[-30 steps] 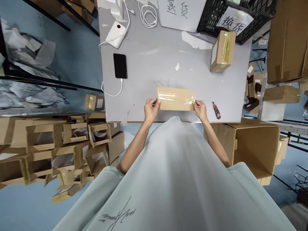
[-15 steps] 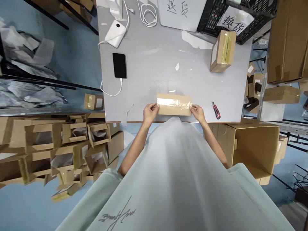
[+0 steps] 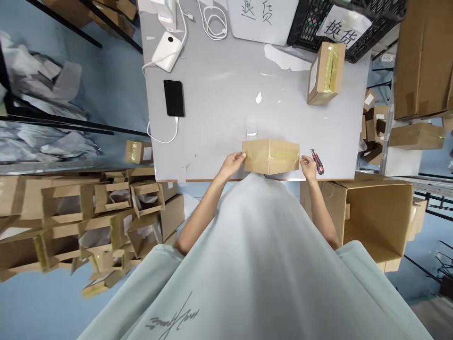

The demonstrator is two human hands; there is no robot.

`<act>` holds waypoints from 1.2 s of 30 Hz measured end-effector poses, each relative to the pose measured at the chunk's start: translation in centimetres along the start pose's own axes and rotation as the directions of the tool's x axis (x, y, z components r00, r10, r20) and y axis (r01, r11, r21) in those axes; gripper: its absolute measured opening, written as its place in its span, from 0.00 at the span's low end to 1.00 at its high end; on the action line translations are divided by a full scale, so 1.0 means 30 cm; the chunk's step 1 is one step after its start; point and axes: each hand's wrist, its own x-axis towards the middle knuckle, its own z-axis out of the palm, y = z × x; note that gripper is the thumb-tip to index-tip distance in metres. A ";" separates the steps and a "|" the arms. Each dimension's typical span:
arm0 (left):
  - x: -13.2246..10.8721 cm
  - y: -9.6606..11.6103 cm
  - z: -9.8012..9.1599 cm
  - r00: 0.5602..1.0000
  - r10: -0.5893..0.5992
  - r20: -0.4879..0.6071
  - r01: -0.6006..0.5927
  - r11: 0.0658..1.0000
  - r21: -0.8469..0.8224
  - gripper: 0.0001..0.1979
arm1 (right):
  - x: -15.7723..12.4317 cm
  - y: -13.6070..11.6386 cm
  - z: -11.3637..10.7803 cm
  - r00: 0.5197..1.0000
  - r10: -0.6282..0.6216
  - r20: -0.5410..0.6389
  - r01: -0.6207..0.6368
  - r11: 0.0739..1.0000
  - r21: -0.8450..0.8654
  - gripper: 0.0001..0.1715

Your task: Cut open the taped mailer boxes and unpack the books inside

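Observation:
A taped cardboard box [image 3: 256, 156] is at the near edge of the table, with one upright edge facing me and a strip of tape along its right face. Pinched on its left end is my left hand [image 3: 233, 163], thumb on top. At the opposite end, my right hand [image 3: 308, 167] has its fingers closed against the box's right edge. Just beyond that hand lies a red and black utility knife [image 3: 317, 162] on the grey table [image 3: 212, 108].
Another taped box [image 3: 326, 73] stands at the table's right, below a black crate [image 3: 307, 28]. A phone [image 3: 174, 98], a white power bank [image 3: 168, 51] and cables lie at left. Opened cartons [image 3: 63, 203] are stacked on the left; a large open carton [image 3: 375, 217] sits at right.
The box has been turned, so its labelled face is out of sight and a corner edge faces me. Both hands and the box have shifted right, the right hand now close to the knife.

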 end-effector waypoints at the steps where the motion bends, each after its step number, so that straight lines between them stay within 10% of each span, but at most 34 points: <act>1: -0.005 0.005 0.021 0.999 0.018 0.037 -0.018 1.000 -0.020 0.27 | -0.012 -0.018 -0.014 0.998 -0.045 -0.038 0.045 0.999 -0.016 0.35; 13: -0.115 0.113 0.098 0.987 0.158 0.012 -0.154 0.977 -0.148 0.33 | -0.261 -0.315 0.040 0.946 -0.256 0.198 0.286 0.948 -0.137 0.40; 23: -0.145 0.125 -0.059 0.963 0.196 -0.186 -0.189 0.980 0.057 0.26 | -0.180 -0.275 0.199 0.850 -0.247 0.466 0.170 0.965 0.202 0.42; 36: -0.058 0.117 -0.083 0.977 0.129 -0.167 -0.144 0.986 -0.084 0.26 | -0.098 -0.259 0.244 0.907 -0.167 0.387 0.157 0.986 0.058 0.52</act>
